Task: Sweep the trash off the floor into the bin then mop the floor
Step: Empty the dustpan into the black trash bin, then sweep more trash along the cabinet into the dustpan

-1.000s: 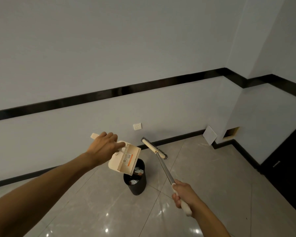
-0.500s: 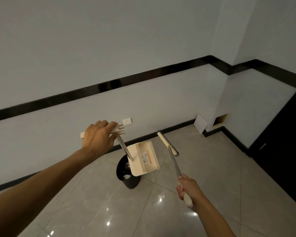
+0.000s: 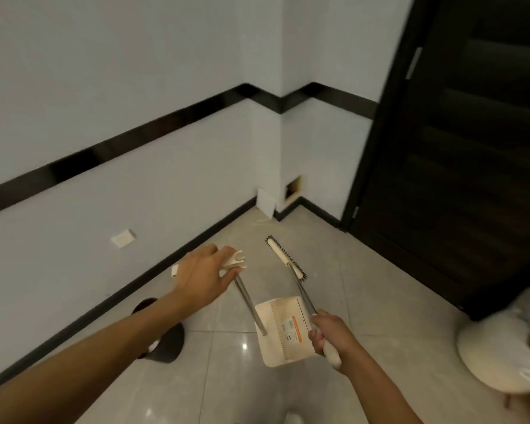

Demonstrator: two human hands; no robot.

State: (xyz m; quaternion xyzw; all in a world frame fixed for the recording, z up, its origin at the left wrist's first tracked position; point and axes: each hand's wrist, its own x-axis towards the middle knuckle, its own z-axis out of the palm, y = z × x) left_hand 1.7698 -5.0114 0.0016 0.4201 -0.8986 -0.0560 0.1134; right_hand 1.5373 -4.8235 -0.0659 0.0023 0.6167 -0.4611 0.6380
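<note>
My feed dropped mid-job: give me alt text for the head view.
The left hand holds a cream dustpan by its long handle while the right hand grips a broom; the black bin stands partly hidden behind the left forearm.

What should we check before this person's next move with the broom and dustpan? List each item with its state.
1. Left hand grips the dustpan handle firmly: ok.
2. Right hand grips the broom: ok.
3. Dustpan emptied: cannot tell.
4. Bin upright: ok, though partly hidden behind the left arm.
5. Floor free of trash: cannot tell; something pale lies near the corner.
</note>
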